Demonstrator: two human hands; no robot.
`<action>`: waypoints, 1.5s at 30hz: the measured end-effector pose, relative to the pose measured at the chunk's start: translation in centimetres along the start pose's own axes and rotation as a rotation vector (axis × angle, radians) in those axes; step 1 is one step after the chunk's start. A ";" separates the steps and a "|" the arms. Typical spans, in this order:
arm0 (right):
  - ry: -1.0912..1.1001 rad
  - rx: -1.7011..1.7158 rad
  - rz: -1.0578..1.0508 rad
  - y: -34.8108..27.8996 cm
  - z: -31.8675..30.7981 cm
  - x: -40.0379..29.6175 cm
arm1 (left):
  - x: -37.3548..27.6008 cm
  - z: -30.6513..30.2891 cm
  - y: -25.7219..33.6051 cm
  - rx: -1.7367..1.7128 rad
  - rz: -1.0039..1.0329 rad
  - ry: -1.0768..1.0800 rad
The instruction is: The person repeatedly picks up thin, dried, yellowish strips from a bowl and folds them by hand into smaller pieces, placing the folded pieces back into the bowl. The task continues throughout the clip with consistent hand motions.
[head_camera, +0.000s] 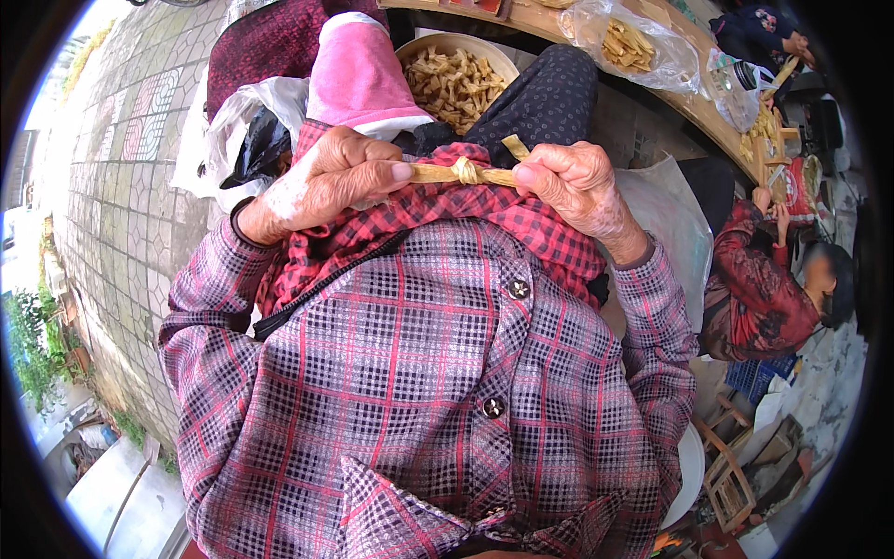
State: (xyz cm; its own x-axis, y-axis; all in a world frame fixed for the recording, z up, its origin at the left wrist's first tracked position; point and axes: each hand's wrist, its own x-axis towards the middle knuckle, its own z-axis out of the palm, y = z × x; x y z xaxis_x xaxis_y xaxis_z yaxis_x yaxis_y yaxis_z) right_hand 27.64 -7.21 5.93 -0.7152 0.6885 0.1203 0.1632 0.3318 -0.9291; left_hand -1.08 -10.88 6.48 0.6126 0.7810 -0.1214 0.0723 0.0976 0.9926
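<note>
A yellowish dried strip with a knot [465,170] at its middle stretches between my two hands above my lap. On the picture's left, my left hand [335,178] pinches one end between thumb and fingers. My right hand [569,185] grips the other end, and a short tail of the strip sticks up beside its fingers. Beyond my hands, between my knees, a round basin [513,66] holds many similar knotted pieces [454,84]. A red-and-black checked cloth [447,209] lies bunched across my lap just under the strip.
A wooden table [670,94] curves along the upper right, bearing a clear plastic bag [628,45] of yellowish strips. White plastic bags [272,91] are at the left by my leg. At the right sits another person [761,279] with hands at the table; a further person is at the upper right.
</note>
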 end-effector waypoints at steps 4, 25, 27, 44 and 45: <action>-0.018 -0.038 0.010 -0.3 0.0 0.1 | -0.1 -0.2 -0.3 0.053 -0.037 0.027; 0.082 -0.201 0.134 2.3 -5.6 5.7 | 8.4 -6.9 -0.5 0.267 0.132 0.184; 0.109 -0.184 0.111 3.1 -6.4 6.5 | 10.2 -7.9 -0.8 0.410 0.129 0.232; 0.177 -0.131 0.066 10.8 -11.6 11.9 | 19.0 -12.0 -2.7 0.324 0.121 0.376; 0.179 -0.100 0.058 11.2 -11.6 12.1 | 19.3 -12.2 -2.8 0.326 0.102 0.386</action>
State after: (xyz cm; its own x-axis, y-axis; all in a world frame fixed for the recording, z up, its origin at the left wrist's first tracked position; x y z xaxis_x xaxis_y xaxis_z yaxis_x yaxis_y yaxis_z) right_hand 28.71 12.37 1.04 -0.5719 0.8088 0.1366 0.2735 0.3450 -0.8979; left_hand 0.92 11.42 1.28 0.2981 0.9535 0.0445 0.3067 -0.1398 0.9415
